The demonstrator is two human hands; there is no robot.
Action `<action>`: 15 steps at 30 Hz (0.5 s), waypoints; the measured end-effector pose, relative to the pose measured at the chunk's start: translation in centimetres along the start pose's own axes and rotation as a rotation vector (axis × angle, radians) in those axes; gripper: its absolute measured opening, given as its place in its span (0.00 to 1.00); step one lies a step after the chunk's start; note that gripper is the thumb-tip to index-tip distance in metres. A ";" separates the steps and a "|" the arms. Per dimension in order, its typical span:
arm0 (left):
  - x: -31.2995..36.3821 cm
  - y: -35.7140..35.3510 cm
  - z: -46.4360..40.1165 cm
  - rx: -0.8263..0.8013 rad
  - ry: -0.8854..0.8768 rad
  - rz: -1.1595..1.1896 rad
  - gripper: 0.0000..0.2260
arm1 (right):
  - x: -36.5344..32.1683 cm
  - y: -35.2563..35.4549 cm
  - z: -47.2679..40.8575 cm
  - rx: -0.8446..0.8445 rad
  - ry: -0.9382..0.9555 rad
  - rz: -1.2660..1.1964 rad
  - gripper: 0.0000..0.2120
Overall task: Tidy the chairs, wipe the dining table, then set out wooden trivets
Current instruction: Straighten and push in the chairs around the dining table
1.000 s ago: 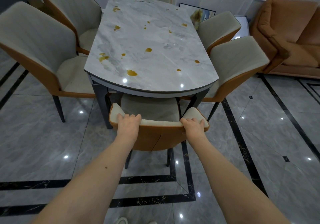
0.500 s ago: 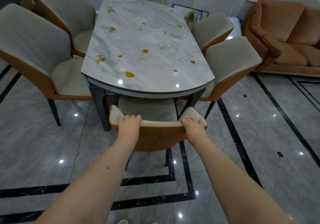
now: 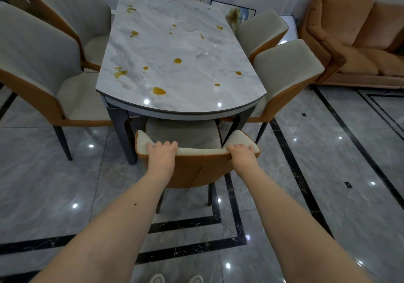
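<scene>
While both arms are reaching forward, the near chair [image 3: 196,169] is standing at the rounded end of the dining table [image 3: 179,49], its seat tucked partly under the tabletop and its orange back facing the person. The left hand [image 3: 161,156] is gripping the top rail of the backrest near its left corner, fingers curling over the cream padding. The right hand [image 3: 241,155] is gripping the same rail near its right corner in the same way. Amber spills [image 3: 159,91] are dotting the marble tabletop. Two chairs [image 3: 43,64] are sitting along the table's left side, two more chairs [image 3: 282,68] along its right, and another at the far end. An orange sofa [image 3: 354,42] is standing against the panelled wall to the right, on the glossy grey tiled floor [image 3: 54,184].
</scene>
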State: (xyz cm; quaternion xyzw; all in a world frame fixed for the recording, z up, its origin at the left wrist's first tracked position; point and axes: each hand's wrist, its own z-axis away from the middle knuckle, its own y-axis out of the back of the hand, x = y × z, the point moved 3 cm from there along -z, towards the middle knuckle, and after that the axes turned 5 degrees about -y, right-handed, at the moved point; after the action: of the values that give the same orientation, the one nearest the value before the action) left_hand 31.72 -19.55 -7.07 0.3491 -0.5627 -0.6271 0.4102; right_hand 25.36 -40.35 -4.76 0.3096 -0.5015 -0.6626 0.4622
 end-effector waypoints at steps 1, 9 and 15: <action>0.0 0.1 0.0 0.001 -0.003 -0.001 0.20 | 0.0 0.0 0.0 0.007 -0.006 0.006 0.21; -0.1 0.1 0.3 -0.003 -0.006 0.010 0.22 | -0.2 -0.8 -0.3 -0.006 -0.025 0.029 0.23; -0.1 0.2 0.4 -0.009 0.002 0.001 0.23 | -0.2 -0.9 -0.4 0.001 -0.025 0.041 0.24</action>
State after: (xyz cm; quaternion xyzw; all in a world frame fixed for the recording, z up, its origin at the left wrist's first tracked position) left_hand 31.38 -19.31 -6.85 0.3477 -0.5594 -0.6292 0.4126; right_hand 25.50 -40.26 -5.74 0.2912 -0.5139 -0.6565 0.4691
